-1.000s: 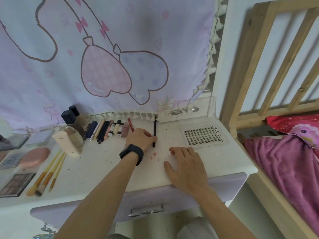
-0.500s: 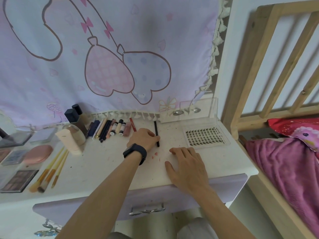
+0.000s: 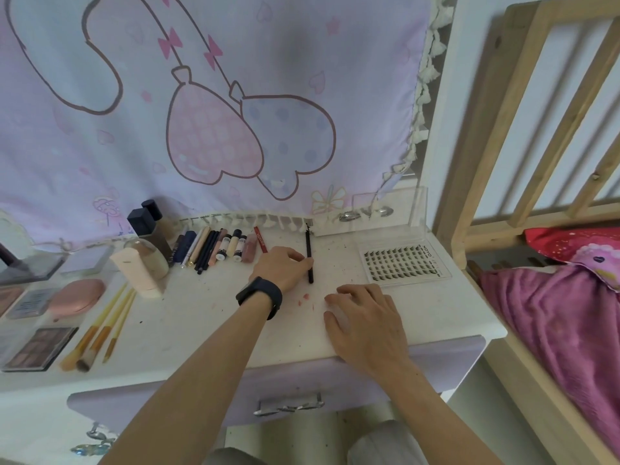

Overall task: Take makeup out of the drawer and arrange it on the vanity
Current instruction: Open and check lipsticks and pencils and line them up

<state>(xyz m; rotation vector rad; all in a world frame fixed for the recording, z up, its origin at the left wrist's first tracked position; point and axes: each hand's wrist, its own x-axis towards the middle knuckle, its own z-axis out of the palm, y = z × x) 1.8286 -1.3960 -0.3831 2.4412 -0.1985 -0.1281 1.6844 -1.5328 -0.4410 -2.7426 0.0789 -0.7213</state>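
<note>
Single wide-angle head view, close above the vanity (image 3: 188, 313), forward and down toward the curtain (image 3: 100, 146).

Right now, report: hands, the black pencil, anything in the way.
Left hand fingers curled on black pencil, flat on vanity. Right hand open, resting on vanity. Red pencil left of it, lash tray right; both apart.

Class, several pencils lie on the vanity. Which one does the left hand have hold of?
The black pencil, lying alone to the right of the red pencil. The left hand holds it, and the others lie untouched in a row.
</note>
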